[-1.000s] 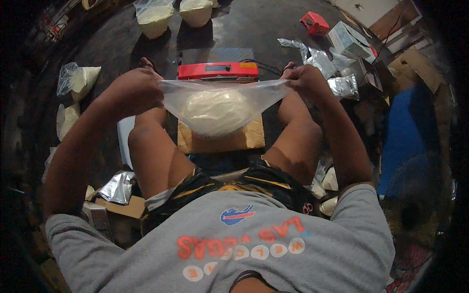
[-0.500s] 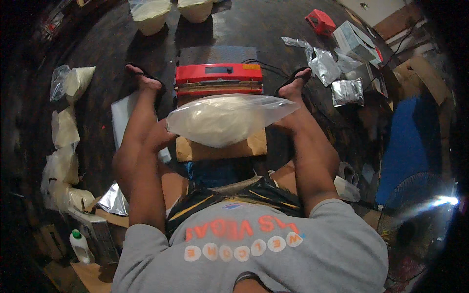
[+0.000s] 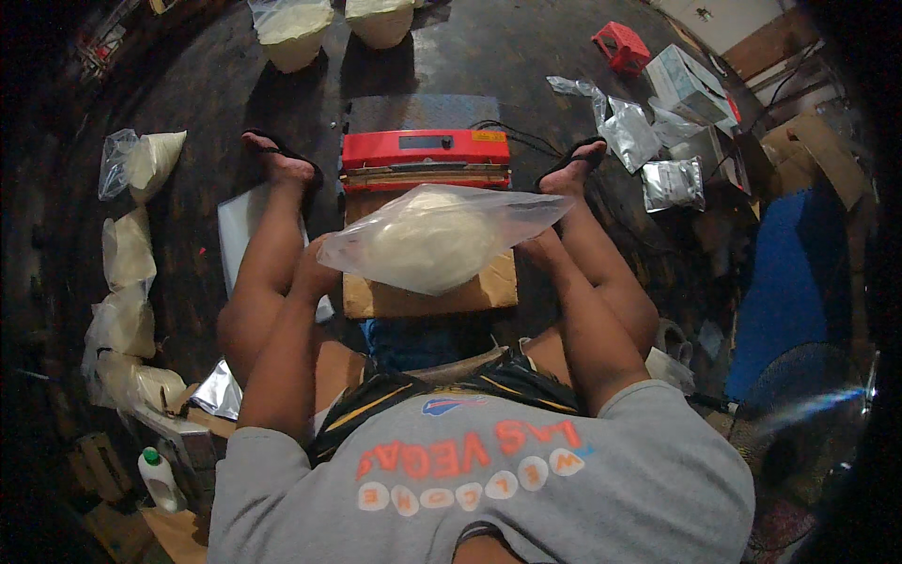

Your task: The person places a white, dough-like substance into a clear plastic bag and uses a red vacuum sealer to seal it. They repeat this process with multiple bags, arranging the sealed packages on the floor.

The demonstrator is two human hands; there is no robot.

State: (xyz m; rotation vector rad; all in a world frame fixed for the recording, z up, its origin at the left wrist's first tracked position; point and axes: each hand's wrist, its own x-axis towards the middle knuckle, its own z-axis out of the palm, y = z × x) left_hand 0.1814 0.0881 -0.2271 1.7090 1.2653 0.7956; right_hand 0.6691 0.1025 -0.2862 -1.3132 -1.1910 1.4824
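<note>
A clear plastic bag (image 3: 432,235) filled with pale cream powder is held up between my two hands, over a cardboard box (image 3: 432,296). My left hand (image 3: 322,263) is closed on the bag's left end, its fingers partly hidden by the plastic. On the other side my right hand (image 3: 539,246) grips the bag near its right end, and most of those fingers are behind the film. Just beyond the bag lies a red heat sealer (image 3: 425,150) with a dark display and a long sealing bar.
Filled bags (image 3: 129,249) line the left side, and two filled tubs (image 3: 381,23) stand far ahead. Silver pouches (image 3: 673,183), a box (image 3: 693,85) and a red stool (image 3: 622,47) are at right. A fan (image 3: 799,423) stands near right; a white bottle (image 3: 162,479) near left.
The bag has tipped and its lower edge sits nearer to me, with more powder in sight. My right hand shows more clearly beside it. The whole view has shifted slightly.
</note>
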